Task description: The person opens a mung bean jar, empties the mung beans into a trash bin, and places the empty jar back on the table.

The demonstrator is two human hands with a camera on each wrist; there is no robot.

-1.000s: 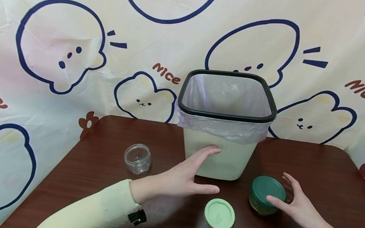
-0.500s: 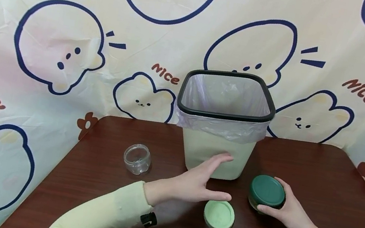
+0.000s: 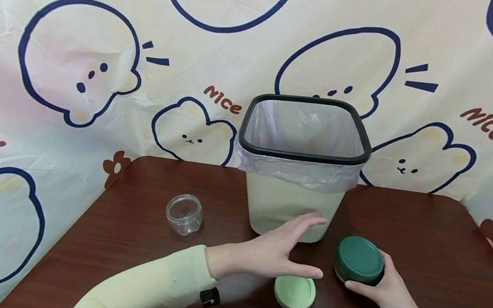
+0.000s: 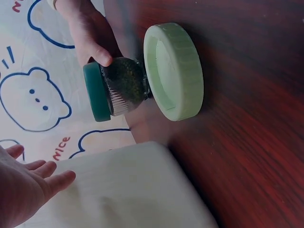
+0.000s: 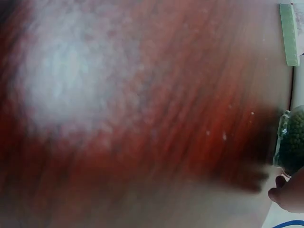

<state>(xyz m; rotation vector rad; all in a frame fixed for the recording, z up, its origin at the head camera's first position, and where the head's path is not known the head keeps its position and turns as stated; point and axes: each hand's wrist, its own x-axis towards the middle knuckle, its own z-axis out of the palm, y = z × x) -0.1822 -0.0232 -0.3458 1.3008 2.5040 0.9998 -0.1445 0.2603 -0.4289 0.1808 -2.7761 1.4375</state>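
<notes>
My right hand [image 3: 392,292] grips a clear jar with a dark green screw lid [image 3: 360,258], thumb on the near side and fingers behind. In the left wrist view the jar [image 4: 127,84] shows small greenish contents; the right wrist view catches only its edge [image 5: 292,140]. My left hand [image 3: 276,250] hovers with fingers extended and thumb apart, holding nothing. Below it on the table lies a pale green round lid [image 3: 294,295], its hollow side up, partly covered by the hand in the head view.
A pale bin [image 3: 292,206] with a black rim and a plastic liner stands at the back of the dark wooden table [image 3: 123,264]. To its left sits a small clear open jar [image 3: 184,214]. A printed cloth [image 3: 213,60] hangs behind.
My right hand has closed round the green-lidded jar, which it was only reaching beside before. My left hand has drifted right and slightly nearer, over the pale green lid's far edge.
</notes>
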